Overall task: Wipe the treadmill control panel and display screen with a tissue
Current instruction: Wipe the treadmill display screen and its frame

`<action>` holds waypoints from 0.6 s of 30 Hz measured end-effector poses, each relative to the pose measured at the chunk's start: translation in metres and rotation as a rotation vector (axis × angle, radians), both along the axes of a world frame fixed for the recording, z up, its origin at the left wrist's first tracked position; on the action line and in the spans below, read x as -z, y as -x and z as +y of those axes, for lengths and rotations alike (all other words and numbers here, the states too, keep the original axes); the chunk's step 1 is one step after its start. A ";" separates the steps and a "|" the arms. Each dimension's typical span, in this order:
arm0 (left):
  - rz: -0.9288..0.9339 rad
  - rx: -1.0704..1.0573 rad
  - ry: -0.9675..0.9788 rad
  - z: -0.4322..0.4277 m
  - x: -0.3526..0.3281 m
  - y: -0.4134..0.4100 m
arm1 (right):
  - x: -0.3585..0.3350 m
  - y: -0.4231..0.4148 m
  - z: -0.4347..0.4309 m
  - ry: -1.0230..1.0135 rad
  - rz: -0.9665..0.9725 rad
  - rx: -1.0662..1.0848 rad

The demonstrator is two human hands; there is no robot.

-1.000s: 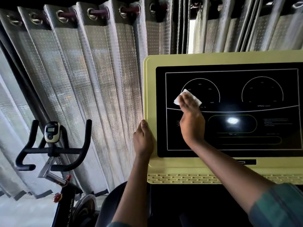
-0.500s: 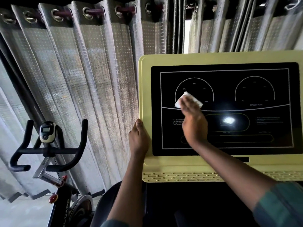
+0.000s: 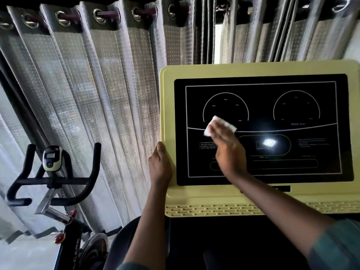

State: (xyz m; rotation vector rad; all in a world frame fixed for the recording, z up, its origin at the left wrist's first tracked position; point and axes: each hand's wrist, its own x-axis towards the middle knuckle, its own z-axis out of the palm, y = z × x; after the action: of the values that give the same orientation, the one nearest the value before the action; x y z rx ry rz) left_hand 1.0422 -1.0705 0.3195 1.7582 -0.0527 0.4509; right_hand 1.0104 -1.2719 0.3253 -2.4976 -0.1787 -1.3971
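The treadmill control panel (image 3: 259,70) is a pale yellow frame around a black display screen (image 3: 292,168) with two dial outlines and white lines. My right hand (image 3: 228,149) lies flat on the left half of the screen and presses a folded white tissue (image 3: 216,121) against the glass under its fingertips, just below the left dial. My left hand (image 3: 159,164) grips the panel's left edge, thumb on the front of the frame. A bright light reflection shows on the screen right of my right hand.
An exercise bike (image 3: 52,180) with black handlebars and a small console stands at the lower left. Silver-grey eyelet curtains (image 3: 97,94) hang behind the panel and the bike. A vented yellow strip (image 3: 214,209) runs along the panel's lower edge.
My right hand has slid the tissue down and slightly left, from inside the left dial to the curved line under it. My left hand keeps its hold on the panel edge.
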 end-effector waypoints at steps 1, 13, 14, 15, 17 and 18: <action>0.000 -0.002 -0.003 0.000 -0.001 0.001 | -0.009 -0.005 -0.008 -0.052 -0.020 0.031; -0.011 0.005 0.001 -0.001 0.000 0.000 | 0.032 0.017 0.015 0.069 0.004 -0.087; -0.013 0.006 0.000 -0.001 0.001 0.000 | 0.023 0.014 0.004 0.039 -0.003 -0.055; -0.016 0.005 0.005 -0.002 0.001 0.000 | 0.013 0.009 -0.008 -0.010 -0.022 -0.014; -0.025 0.000 0.003 -0.001 0.001 0.000 | -0.005 0.000 -0.032 -0.130 -0.071 0.073; -0.026 -0.001 0.002 -0.001 0.001 0.001 | -0.010 -0.003 -0.039 -0.179 -0.093 0.111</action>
State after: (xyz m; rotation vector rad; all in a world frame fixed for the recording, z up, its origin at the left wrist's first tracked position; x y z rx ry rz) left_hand 1.0415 -1.0717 0.3187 1.7510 -0.0698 0.4750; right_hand 1.0139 -1.3108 0.3355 -2.3293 0.0655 -1.5026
